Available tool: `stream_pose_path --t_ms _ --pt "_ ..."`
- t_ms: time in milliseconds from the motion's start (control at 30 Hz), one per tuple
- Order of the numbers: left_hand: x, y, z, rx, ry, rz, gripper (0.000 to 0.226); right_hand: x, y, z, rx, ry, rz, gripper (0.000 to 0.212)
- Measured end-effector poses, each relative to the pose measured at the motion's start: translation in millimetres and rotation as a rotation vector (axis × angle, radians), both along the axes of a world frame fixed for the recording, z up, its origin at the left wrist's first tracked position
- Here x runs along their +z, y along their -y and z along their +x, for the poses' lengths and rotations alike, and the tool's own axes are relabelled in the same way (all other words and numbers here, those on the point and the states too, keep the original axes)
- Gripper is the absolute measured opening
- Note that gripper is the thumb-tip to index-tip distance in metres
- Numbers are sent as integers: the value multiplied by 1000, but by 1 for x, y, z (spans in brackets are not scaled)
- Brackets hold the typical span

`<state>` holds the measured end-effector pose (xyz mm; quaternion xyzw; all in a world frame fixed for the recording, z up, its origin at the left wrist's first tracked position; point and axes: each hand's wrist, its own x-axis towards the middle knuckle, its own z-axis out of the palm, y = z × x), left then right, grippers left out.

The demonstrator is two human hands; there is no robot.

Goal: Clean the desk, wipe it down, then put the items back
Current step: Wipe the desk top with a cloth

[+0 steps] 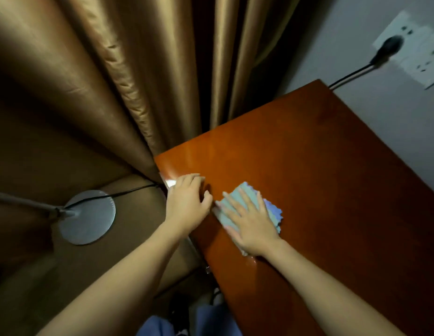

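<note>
Reddish wooden desk (320,166), cloth (247,202) under flat right hand (251,226) fingers (237,204)

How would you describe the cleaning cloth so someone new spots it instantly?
Find the reddish-brown wooden desk that fills the right side of the view. Near its left edge, the right hand presses flat on a pale blue-green cleaning cloth with a zigzag-cut edge. It is the only soft, light-coloured thing on the dark glossy top; the left hand beside it rests on bare wood.
</note>
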<state>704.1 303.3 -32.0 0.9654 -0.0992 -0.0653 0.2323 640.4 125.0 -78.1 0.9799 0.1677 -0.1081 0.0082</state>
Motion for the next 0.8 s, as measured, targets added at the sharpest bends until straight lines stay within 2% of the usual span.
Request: stream_pose_path --t_ms 133,267,333,433,500,567,667,800 --pt "2 28 -4 -88 -41 -21 43 9 40 27 -297 -55 -16 60" --pt "0 31 -3 -118 -60 17 44 14 28 88 -526 -53 19 57" --pt "-3 30 3 -102 -67 43 44 12 13 103 -470 -55 55 57" --pt "-6 36 15 -79 -66 66 49 12 10 84 -228 -32 59 60" --pt "-9 48 20 -103 -30 39 52 12 32 61 -104 -72 34 58" --pt "-11 65 22 -154 -33 43 46 9 68 44 -75 -70 32 56" --pt "-11 92 25 -203 -67 38 42 9 122 41 -219 -56 -16 59" --pt "-10 110 35 -269 -61 18 43 10 153 90 -596 -41 -1 59"
